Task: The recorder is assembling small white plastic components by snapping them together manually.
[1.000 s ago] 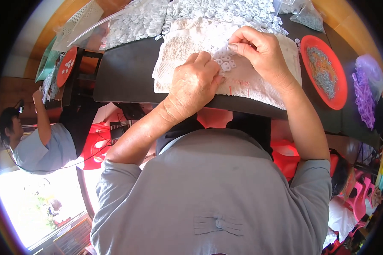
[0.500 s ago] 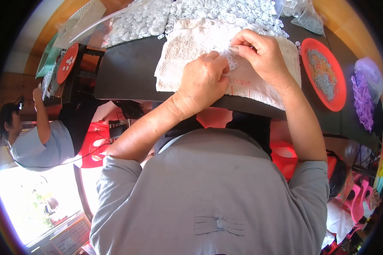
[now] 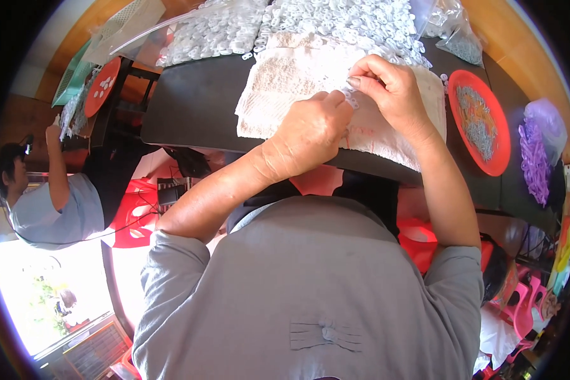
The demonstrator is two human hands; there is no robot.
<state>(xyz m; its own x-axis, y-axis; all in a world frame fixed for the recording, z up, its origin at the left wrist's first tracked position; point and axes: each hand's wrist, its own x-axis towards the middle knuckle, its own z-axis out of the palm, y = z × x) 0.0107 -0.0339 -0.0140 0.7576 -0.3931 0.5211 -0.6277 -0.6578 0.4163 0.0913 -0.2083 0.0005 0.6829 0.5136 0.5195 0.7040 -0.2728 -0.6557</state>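
Right hand [image 3: 400, 98]: thumb and index finger together at the tips; any content too small to tell. Left hand [image 3: 316, 130]: fingers curled; grip cannot be determined. Small white pieces [image 3: 353, 100] lie between the hands on the towel [image 3: 269, 82]. A white heap [image 3: 342, 19] adjoins its far edge; a red plate [image 3: 497, 164] stands right. Bare counter [image 3: 193, 104] extends left.

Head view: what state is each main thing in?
Left hand, fingers curled, grip unclear
Right hand, thumb and forefinger pinched, contents unclear
White terry towel, spread out
Small white holed pieces, heaped beyond the towel
Red oval plate at right, partly covered by small silvery pieces
Purple strips, bunched
Clear plastic bag, with contents
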